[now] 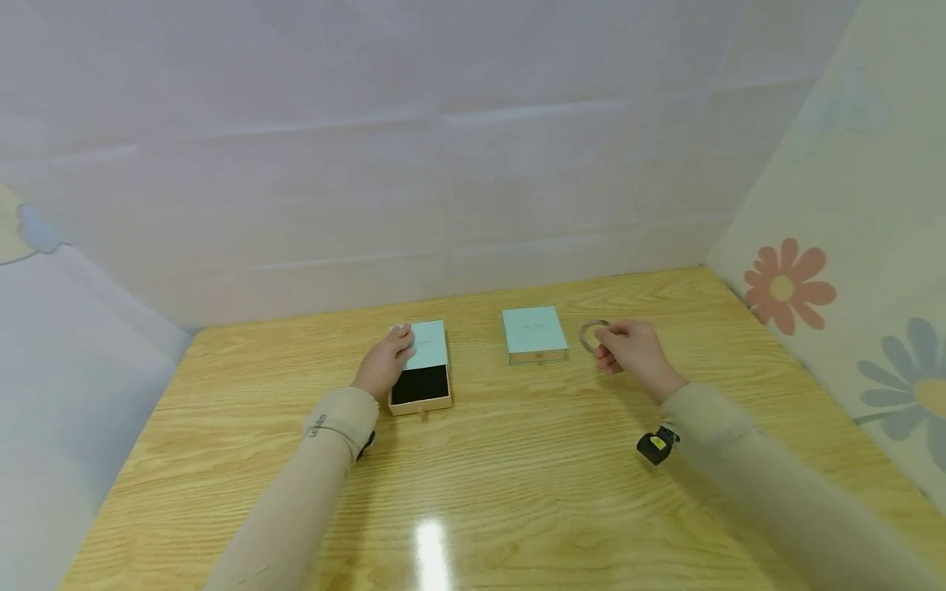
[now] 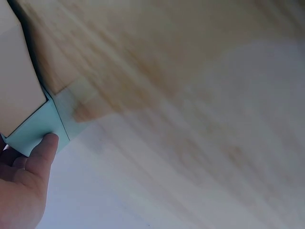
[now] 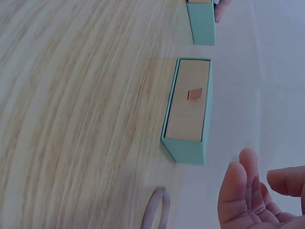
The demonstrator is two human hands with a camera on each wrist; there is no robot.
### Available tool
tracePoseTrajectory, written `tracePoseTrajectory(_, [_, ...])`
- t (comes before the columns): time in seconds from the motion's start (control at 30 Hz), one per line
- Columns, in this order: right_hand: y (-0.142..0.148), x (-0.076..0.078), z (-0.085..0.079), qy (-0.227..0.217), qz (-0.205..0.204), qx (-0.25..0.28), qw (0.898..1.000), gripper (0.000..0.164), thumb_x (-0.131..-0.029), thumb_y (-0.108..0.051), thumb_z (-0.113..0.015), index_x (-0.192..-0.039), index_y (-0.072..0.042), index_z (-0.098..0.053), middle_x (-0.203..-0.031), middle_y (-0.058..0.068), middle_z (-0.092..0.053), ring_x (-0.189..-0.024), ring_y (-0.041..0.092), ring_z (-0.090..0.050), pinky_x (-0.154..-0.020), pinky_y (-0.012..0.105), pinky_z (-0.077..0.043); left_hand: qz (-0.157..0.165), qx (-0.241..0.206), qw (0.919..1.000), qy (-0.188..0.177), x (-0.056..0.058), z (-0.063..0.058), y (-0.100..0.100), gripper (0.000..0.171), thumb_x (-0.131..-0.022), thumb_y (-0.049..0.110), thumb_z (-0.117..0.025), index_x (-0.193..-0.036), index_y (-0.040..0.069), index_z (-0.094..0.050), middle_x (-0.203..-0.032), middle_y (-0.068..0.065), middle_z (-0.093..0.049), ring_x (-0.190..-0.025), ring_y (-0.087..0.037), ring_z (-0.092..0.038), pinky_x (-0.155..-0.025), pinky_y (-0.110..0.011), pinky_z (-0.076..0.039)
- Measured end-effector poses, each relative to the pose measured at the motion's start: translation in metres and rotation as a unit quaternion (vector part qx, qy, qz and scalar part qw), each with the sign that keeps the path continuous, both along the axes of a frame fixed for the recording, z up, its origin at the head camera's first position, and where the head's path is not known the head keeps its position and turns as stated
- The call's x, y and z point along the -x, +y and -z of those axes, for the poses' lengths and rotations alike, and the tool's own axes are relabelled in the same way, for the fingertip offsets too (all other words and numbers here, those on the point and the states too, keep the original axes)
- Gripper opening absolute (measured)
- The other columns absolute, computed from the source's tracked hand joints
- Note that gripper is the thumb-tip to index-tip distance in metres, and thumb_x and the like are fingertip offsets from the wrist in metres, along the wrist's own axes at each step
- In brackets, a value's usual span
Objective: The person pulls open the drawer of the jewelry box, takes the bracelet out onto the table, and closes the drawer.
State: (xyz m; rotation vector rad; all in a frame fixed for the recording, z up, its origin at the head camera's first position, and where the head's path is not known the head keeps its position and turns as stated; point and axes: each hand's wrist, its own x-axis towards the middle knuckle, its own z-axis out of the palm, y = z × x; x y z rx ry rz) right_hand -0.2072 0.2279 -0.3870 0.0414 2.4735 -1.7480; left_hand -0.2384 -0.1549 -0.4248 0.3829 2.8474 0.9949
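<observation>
My left hand [image 1: 384,359] grips the left side of a pale-blue drawer box [image 1: 429,345]. Its thumb lies on the side wall of the sleeve [image 2: 40,129] in the left wrist view. The box's drawer [image 1: 421,384] is slid partway out toward me, showing a black inside. Over on the right, my right hand [image 1: 636,349] hovers beside a bangle [image 1: 581,335], overlapping it in the head view. From the right wrist, thumb and fingers [image 3: 233,191] stand apart with nothing between them, while the bangle [image 3: 151,206] lies on the table.
A second pale-blue drawer box [image 1: 535,330], its drawer pushed in, sits between the hands. The wooden table [image 1: 517,476] meets a pale cloth backdrop [image 1: 332,205] at the back. Flower-patterned cloth [image 1: 887,246] hangs along the right side.
</observation>
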Motion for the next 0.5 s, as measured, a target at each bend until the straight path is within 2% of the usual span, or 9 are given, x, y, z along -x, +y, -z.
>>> tracePoseTrajectory(0.33, [-0.011,-0.003,0.003,0.003,-0.004,0.013,1.000,0.028,-0.102,-0.014,-0.051,-0.106,0.013,-0.055,-0.073,0.009,-0.064,-0.059,0.013,-0.063,-0.056,0.026,-0.060,0.006,-0.001,1.0000,0.004,0.001,0.002,-0.002,0.048,-0.104,0.010,-0.046,-0.148,-0.006,-0.033,-0.157,-0.018,-0.024,-0.146,-0.033,-0.014,-0.121,-0.043,-0.018])
tracePoseTrajectory(0.5, [-0.015,-0.006,0.004,0.003,-0.006,0.019,1.000,0.024,-0.102,-0.015,-0.052,-0.098,0.008,-0.057,-0.073,0.010,-0.064,-0.060,0.015,-0.063,-0.057,0.029,-0.060,0.003,-0.006,1.0000,-0.002,0.001,0.000,-0.001,0.048,-0.104,0.010,-0.045,-0.148,-0.005,-0.032,-0.157,-0.017,-0.024,-0.146,-0.033,-0.013,-0.121,-0.043,-0.017])
